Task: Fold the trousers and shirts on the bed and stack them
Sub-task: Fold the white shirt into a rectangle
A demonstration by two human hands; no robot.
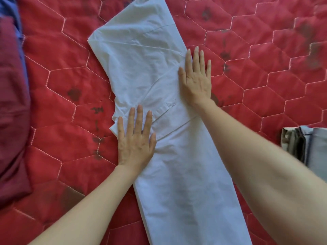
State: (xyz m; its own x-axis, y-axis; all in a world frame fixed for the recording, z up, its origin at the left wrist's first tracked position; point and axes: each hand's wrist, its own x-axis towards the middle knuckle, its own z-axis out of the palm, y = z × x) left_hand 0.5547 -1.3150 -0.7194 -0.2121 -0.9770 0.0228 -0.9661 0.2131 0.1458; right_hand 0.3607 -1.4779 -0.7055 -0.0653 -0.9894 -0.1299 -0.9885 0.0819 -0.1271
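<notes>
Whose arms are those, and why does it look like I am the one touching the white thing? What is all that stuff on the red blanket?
There is just one picture, taken by a camera worn on a person's head, so you see their own arms reaching out, as if they were yours. There is no machine here. The left hand and the right hand both lie flat, fingers straight, pressing a white garment spread long on a red quilted bedcover. They grip nothing. They seem to be smoothing it for folding. At the right edge sits a pile of folded clothes. At the left edge lies some dark red cloth with a bit of blue fabric behind it.
</notes>
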